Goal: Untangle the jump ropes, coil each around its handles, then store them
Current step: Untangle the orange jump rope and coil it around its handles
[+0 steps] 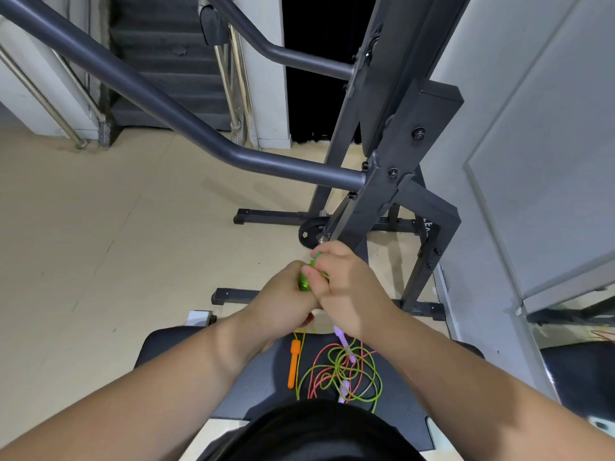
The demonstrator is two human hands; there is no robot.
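green handles [304, 281]: pretty sure it's the pair, bunched together and held up in the air past the far edge of the desk, squeezed between both my hands. Only a shiny green bit pokes out, so I can't see how much is wrapped yet.

green cord [316, 256]: a loop of it runs over the top of my right fingers, so I'd say I'm mid-wrap on this one.

left hand [283, 301]: curled tight around the handles from the left.

right hand [346, 287]: fingers bent, pinching the cord against the handles.

pile [342, 371]: the rest sits on the desk [259, 371] just below my wrists, yellow-green loops and a pink cord [319, 361] crossing each other, not sorted at all.

orange handle [293, 364]: lying along the left side of the pile, pointing at the far edge.

purple handles [342, 337]: one at the far end of the pile, one at the near end, both with cord laid over them.

thin yellow strand [299, 337]: climbs from beside the orange handle toward my left hand. Can't tell whose it is.

what could go wrong: if that strand is my trailing end and it's caught in the pile, more wrapping cinches the knot or drags everything off the desk. Easing my pinch lets the coil spring loose.
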